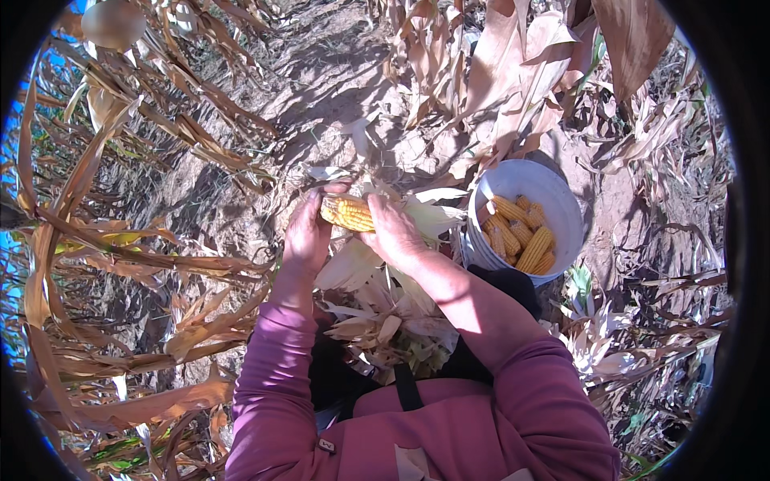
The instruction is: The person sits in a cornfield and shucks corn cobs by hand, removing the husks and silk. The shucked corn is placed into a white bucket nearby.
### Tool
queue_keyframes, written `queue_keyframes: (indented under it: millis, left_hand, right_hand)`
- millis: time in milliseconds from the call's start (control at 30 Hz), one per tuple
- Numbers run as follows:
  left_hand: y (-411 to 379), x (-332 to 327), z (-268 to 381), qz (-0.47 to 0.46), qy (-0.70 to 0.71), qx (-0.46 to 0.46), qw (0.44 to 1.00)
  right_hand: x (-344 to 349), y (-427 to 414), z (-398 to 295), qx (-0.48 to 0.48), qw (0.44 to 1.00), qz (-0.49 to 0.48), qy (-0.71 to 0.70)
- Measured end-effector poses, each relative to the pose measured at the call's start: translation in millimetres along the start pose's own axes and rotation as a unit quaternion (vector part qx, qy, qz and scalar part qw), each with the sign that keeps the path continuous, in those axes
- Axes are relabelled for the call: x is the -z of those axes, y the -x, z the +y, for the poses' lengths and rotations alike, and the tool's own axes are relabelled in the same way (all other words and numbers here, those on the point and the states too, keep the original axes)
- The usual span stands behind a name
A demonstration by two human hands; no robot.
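Between my two hands lies a yellow ear of corn (349, 214), its kernels bare along the middle. My left hand (308, 231) holds the ear at its left end. Around its other end my right hand (394, 234) is closed, with the thumb along the kernels. Pale husk leaves (434, 216) spread out beside and below my right hand, and the base of the ear is hidden there. To the right stands a white bucket (565, 198) with several husked ears of corn (535, 249) in it.
A heap of stripped husks (397, 324) lies in front of my body. Dry corn stalks (210, 264) lean in from the left, and broad dry leaves (505, 66) hang at the upper right. More loose husks (601, 343) lie on the ground below the bucket.
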State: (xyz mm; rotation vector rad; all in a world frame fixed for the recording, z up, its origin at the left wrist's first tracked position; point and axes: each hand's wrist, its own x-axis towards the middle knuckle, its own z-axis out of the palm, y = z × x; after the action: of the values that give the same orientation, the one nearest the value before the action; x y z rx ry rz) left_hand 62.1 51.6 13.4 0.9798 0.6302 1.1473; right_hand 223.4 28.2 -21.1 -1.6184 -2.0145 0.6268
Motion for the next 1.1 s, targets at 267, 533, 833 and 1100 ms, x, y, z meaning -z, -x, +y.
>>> queue_keyframes:
  millis: [267, 533, 833, 1100]
  left_hand:
    - [-0.5, 4.1, -9.8, 0.141, 0.156, 0.012, 0.978]
    - [-22.6, 5.5, -10.5, 0.203, 0.325, -0.053, 0.922]
    - [-6.1, 49.3, 8.2, 0.215, -0.275, 0.127, 0.928]
    - [5.9, -11.9, -9.6, -0.039, -0.274, -0.062, 0.959]
  right_hand:
    - [3.6, -4.0, -14.4, -0.047, 0.981, -0.14, -0.126]
    - [-6.1, -8.9, -9.6, 0.032, 0.803, -0.112, -0.585]
    - [32.6, -19.1, 14.5, -0.107, 0.766, 0.039, -0.633]
    - [10.3, -12.5, 2.8, -0.019, 0.995, 0.092, -0.016]
